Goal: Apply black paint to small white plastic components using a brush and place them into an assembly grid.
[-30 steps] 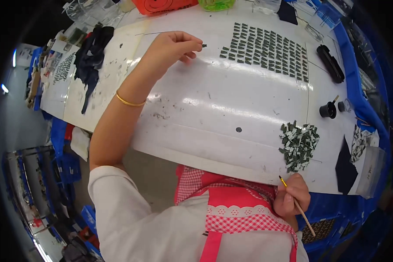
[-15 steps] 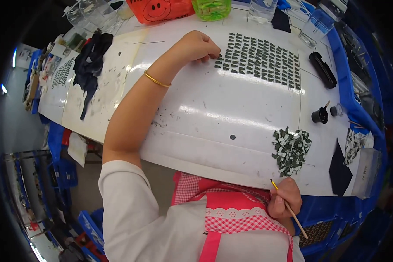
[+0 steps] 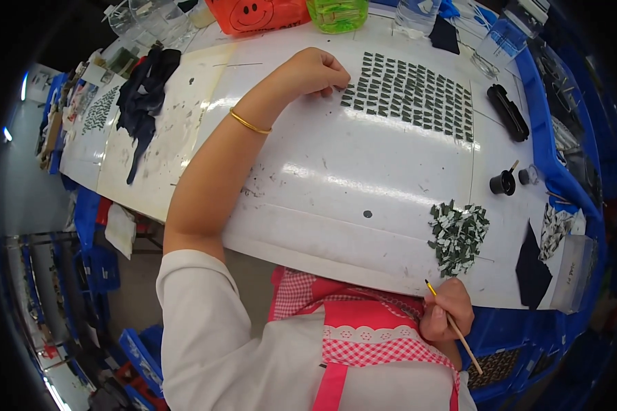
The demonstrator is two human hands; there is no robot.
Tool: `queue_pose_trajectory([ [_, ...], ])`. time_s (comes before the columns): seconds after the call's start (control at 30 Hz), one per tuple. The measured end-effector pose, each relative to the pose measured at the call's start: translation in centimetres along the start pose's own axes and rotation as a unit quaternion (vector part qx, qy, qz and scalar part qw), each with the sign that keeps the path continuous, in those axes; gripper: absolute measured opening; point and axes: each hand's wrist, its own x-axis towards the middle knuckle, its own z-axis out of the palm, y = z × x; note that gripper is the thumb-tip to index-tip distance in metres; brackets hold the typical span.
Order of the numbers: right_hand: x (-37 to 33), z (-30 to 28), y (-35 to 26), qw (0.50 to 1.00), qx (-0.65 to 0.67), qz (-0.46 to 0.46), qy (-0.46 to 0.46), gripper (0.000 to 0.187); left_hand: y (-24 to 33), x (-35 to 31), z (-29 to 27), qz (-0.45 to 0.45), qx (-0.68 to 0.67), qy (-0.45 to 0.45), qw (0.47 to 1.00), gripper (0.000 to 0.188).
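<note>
My left hand (image 3: 317,73) reaches far over the white table, with its fingertips pinched together at the left edge of a grid of small dark green pieces (image 3: 411,92). Whatever the fingertips may hold is too small to make out. Close to the near table edge, my right hand (image 3: 449,309) is closed around a thin paintbrush (image 3: 464,344), its dark tip pointing up and left. Just beyond that hand lies a loose heap of small green and white pieces (image 3: 458,236).
Right of the heap stand a small black pot (image 3: 502,182) with a stick in it and a dark cloth (image 3: 532,270). A black stapler-like object (image 3: 507,113) lies farther back. Far left is a crumpled dark cloth (image 3: 144,99). A green bottle (image 3: 337,15) stands at the back.
The whole view has shifted very slightly. Both hands keep the same pose, the left at the grid's edge and the right around the paintbrush.
</note>
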Motion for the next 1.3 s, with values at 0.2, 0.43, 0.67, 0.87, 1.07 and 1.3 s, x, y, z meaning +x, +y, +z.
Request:
queue_pose_trajectory([
  [0.2,-0.1,0.1,0.1,1.000,0.002,-0.009,0.010,0.020,-0.1,-0.7,-0.3,0.016,-0.036,0.007,0.999,0.011],
  [0.43,0.4,-0.7,-0.3,0.999,-0.008,0.020,-0.037,0.021,2.0,-8.3,3.0,0.132,-0.069,-0.017,0.989,0.011],
  [0.67,0.6,-0.4,-0.9,0.999,0.000,0.040,-0.026,0.017,1.2,-12.6,12.0,0.301,0.074,-0.093,0.946,0.021],
  [0.87,0.7,-0.4,-1.3,0.997,0.022,0.075,0.018,0.017,1.7,-12.7,14.6,0.397,0.135,-0.059,0.906,0.024],
  [1.07,0.4,-0.3,-1.2,0.995,0.053,0.075,0.048,0.015,1.7,-12.9,14.7,0.345,0.123,-0.073,0.928,0.021],
  [1.3,0.1,-0.6,-1.3,0.994,0.082,0.063,0.039,0.014,2.7,-15.4,13.7,0.291,0.053,-0.017,0.955,0.014],
])
